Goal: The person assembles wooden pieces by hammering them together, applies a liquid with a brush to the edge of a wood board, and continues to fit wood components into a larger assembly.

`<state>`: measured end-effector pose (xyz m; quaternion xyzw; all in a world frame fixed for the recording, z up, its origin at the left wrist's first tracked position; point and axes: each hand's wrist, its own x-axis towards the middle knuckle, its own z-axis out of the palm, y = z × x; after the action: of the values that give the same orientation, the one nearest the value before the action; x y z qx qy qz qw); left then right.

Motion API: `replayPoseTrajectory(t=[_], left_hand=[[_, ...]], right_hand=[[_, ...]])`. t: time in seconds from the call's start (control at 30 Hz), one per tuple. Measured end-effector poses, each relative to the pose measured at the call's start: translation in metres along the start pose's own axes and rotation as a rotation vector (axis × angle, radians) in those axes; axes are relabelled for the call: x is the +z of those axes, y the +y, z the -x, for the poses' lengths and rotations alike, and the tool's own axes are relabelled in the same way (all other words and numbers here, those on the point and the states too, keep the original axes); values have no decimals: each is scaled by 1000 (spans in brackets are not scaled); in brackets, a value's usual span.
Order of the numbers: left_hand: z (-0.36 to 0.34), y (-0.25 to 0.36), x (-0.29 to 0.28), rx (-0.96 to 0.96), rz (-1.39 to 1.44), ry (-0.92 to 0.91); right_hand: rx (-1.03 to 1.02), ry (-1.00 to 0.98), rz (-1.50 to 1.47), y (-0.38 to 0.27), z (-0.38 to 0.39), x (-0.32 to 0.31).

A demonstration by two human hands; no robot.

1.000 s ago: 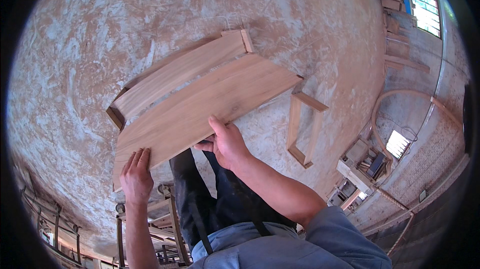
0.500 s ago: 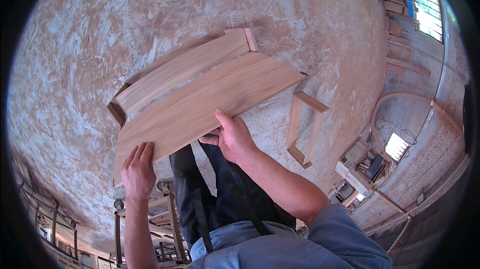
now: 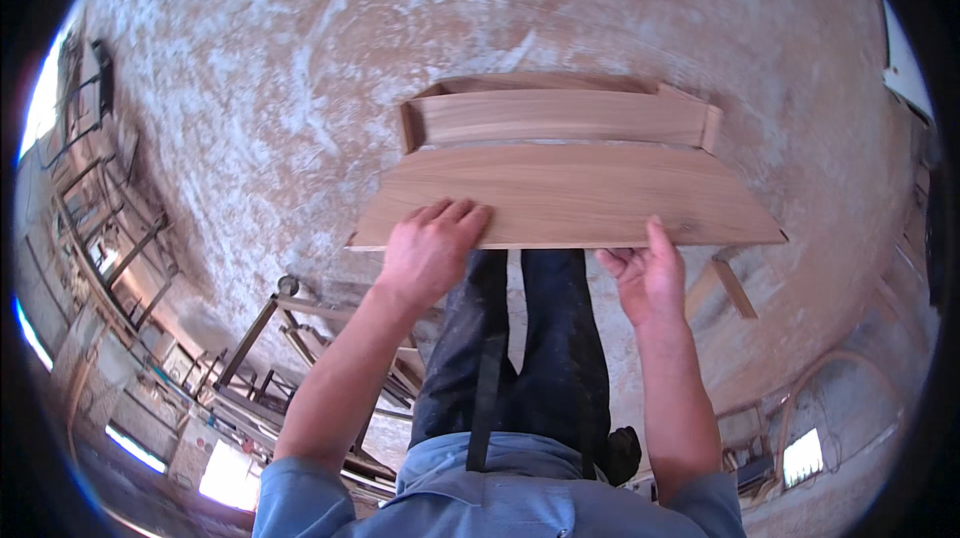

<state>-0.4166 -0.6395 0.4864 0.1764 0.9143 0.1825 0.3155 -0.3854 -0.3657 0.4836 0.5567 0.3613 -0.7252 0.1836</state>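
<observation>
My left hand (image 3: 430, 253) grips the near edge of a long, tapered wooden board (image 3: 560, 193), with its fingers lying over the top face. My right hand (image 3: 650, 278) holds the same edge farther right, thumb on top and fingers curled at the edge. Just beyond the board, an open wooden box frame (image 3: 560, 116) rests on the floor, with short end pieces and long sides. A smaller wooden frame (image 3: 732, 288) is partly hidden under the board's right end.
The mottled dusty floor (image 3: 280, 108) surrounds the work. A wheeled metal-and-wood trolley (image 3: 262, 338) stands at lower left, with metal racks (image 3: 105, 248) along the left rim. A curved pipe (image 3: 840, 358) and a window (image 3: 802, 458) show at lower right.
The view has swung round, so the board and box frame now lie level across the picture. My left hand has shifted rightward along the board; my right hand appears farther right and more upright.
</observation>
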Motion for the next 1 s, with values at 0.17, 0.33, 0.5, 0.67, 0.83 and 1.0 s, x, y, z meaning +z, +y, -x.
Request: replayPoseTrajectory(t=[0.17,0.33,0.5,0.67,0.83,1.0], left_hand=[[-2,2,-2,-21,12,-49],[-2,4,-2,-38,15,-84],[-1,4,-2,-56,23,-99],[-6,2,-7,-67,40,-140],[-6,0,-6,-78,68,-152],[-5,-3,-1,6,48,31]], right_hand=[[-1,-40,-15,-5,-2,-2],[-1,7,17,-4,-2,-3],[1,12,18,-4,-3,-3],[-6,22,39,-10,-5,1],[-20,7,59,-13,-5,6],[-34,30,57,-13,-5,7]])
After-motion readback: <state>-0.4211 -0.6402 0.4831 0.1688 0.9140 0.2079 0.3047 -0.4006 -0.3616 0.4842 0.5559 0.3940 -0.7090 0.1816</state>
